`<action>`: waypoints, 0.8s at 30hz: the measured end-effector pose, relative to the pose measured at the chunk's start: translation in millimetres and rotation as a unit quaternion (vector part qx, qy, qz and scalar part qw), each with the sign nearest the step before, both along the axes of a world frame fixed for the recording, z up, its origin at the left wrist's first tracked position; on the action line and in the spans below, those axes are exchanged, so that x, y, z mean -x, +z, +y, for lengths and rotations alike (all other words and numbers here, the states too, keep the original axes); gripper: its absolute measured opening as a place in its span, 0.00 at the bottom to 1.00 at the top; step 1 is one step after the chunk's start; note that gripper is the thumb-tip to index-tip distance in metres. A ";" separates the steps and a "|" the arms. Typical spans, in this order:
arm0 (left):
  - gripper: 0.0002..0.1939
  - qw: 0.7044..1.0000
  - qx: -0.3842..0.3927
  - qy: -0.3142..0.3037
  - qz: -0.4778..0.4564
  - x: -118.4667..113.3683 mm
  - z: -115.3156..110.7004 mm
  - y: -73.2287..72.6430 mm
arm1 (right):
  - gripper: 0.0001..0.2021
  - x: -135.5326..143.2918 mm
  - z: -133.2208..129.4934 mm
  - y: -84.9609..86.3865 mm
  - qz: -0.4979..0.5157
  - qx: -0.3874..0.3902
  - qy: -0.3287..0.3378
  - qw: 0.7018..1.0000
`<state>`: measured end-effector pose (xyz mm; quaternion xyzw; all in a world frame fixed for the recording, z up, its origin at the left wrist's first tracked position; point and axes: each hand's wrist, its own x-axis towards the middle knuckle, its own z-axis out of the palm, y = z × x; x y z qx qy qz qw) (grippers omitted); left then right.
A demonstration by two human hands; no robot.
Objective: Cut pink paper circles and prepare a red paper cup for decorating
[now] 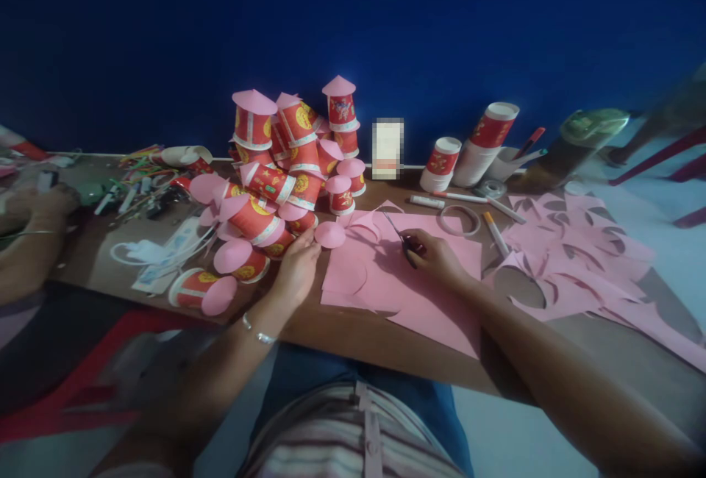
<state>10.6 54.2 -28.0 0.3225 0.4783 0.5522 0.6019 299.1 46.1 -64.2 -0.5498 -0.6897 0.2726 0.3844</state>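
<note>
My left hand (298,270) is at the edge of a pile of red paper-cup lanterns (259,220), its fingertips pinching the left edge of a small pink paper cone (329,235). Whether a cup is attached to that cone is hard to see. In my right hand (433,261) is a pair of dark-handled scissors (407,243), blades pointing up and left above pink paper sheets (408,290). A round pink piece (347,277) lies on the left of these sheets. Many lanterns in the pile wear pink cone roofs; some lie on their sides.
Pink paper offcuts (573,257) cover the table's right side. A tape roll (460,220), markers (496,234) and stacked paper cups (485,143) are behind the sheets. A white power strip (168,254) lies left. Another person's hand (52,198) is at the far left.
</note>
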 end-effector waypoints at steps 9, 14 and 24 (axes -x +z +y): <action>0.27 0.976 -0.081 -0.052 0.194 7.5 -39.4 -15.1 | 0.17 -2.1 2.2 -0.2 0.027 0.001 -0.029 0.999; 0.19 0.839 -0.274 -0.232 0.408 2.4 -26.1 -15.5 | 0.15 -4.6 4.6 1.3 0.033 -0.008 -0.038 0.999; 0.23 0.759 -0.344 -0.256 0.489 13.6 14.8 -17.2 | 0.19 -5.7 9.4 2.3 0.056 -0.005 -0.028 0.998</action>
